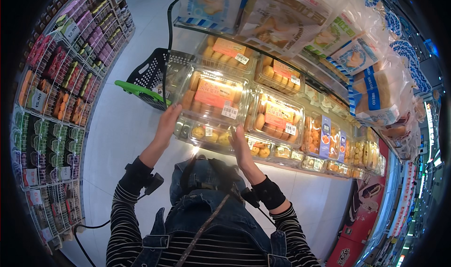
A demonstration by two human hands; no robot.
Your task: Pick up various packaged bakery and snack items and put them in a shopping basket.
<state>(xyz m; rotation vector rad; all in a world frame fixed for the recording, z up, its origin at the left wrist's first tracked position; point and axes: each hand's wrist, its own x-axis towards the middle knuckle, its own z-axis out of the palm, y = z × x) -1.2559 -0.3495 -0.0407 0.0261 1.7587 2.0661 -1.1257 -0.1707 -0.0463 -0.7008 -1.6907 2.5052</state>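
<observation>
A clear plastic box of small sponge cakes (197, 104) with an orange label is in front of me, slightly tilted. At its near left corner my left hand (167, 122) grips the edge, fingers curled against the plastic. My right hand (241, 147) presses on the near right corner, its thumb side against the box; part of its fingers is hidden. Just right of it lies a similar cake box (258, 123). Beneath the held box, near my right hand, sits a clear pack of round yellow pastries (211, 136).
A black shopping basket (149, 74) with a green handle stands beyond my left hand. Bagged bread loaves (376, 95) fill the upper shelf, which overhangs the boxes. More pastry boxes (324, 133) run along the lower shelf to the right. A wire rack (61, 102) of packaged snacks stands at left.
</observation>
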